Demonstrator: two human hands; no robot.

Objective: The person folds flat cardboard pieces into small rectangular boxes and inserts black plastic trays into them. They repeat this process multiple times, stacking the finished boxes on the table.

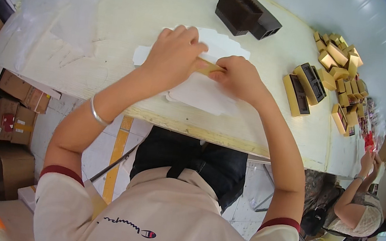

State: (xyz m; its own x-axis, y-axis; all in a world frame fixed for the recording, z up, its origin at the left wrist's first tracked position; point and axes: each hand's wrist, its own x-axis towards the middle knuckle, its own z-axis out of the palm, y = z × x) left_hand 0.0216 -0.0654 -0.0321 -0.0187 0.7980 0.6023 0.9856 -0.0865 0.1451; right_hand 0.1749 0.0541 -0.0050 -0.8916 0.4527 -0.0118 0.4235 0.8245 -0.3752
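Note:
Between my two hands is a narrow gold piece of folded card [208, 68], its ends partly hidden by my fingers. My left hand [175, 54] is closed on its left end, with thumb and fingertips slightly blurred. On the other end, my right hand [239, 77] pinches it between thumb and fingers. Below both hands lie flat white card blanks [201, 96] with cut, tabbed edges, spread on the table.
Dark plastic trays [238, 12] stand at the far side of the pale table [113, 55]. To the right are gold boxes with dark inserts [297, 96] and a heap of gold boxes [340, 57]. Clear plastic film [40, 15] lies left. Another person [360, 208] works at far right.

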